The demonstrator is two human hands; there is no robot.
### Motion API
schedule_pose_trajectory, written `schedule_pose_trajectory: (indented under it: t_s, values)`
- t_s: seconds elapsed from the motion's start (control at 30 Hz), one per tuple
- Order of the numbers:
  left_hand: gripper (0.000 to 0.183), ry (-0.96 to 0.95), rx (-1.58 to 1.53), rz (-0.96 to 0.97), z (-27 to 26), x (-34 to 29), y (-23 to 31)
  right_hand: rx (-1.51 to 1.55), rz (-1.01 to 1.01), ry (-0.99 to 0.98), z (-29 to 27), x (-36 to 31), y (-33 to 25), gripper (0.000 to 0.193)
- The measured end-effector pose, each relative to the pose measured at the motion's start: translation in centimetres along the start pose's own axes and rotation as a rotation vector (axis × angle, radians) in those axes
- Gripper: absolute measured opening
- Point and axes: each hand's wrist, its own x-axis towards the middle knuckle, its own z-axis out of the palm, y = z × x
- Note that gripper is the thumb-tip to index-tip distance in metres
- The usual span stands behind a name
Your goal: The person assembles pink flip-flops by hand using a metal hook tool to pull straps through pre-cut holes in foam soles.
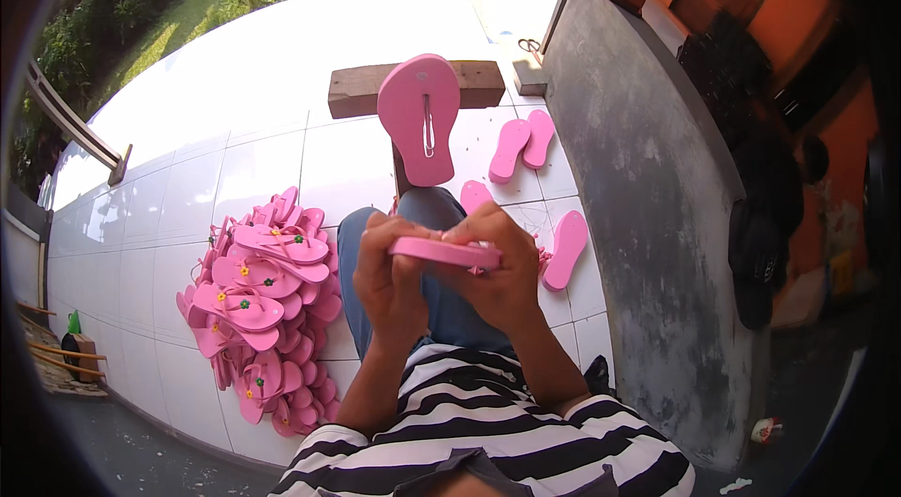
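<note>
Both my hands grip a pink flip-flop [446,254], its sole edge turned toward me, above my lap. My left hand [383,258] has its fingers curled around the left end. At the other end my right hand [497,258] closes on it, the thumb pressing near the top edge. Part of a pink strap shows by the right fingers; the far face of the sole is hidden. Just beyond stands a wooden stand [352,91] bearing a pink flip-flop sole [413,112], with a thin metal hook-like tool [428,131] lying along its middle.
A heap of strapped pink flip-flops [272,281] with small flower ornaments lies to my left. Several loose pink soles [565,251] rest on white tiles at my right. Scissors [529,47] sit on a block [530,76] beside the low grey wall [629,168].
</note>
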Motion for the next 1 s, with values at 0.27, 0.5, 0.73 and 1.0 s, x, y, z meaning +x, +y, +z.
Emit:
schedule_pose_trajectory:
  t_s: [0.27, 0.5, 0.73, 1.0]
  values:
    - [0.019, -0.174, 0.209, -0.419, -1.9, -1.0, -0.4, -0.579, 0.329, 0.005, -1.3, -2.6, -1.1, 0.063]
    - [0.022, -0.17, 0.175, -0.322, -1.3, 0.9, -1.7, -0.552, 0.308, -0.104, 0.7, -3.0, 1.7, 0.026]
    - [0.033, -0.389, 0.179, -0.142, -5.0, 1.8, -2.3, 0.564, 0.932, -0.115, 0.4, -1.4, 1.9, 0.028]
    - [0.034, -0.263, 0.351, -0.161, -5.6, 1.2, -2.2, 1.004, 1.092, -0.045, 3.0, -3.0, 2.6, 0.037]
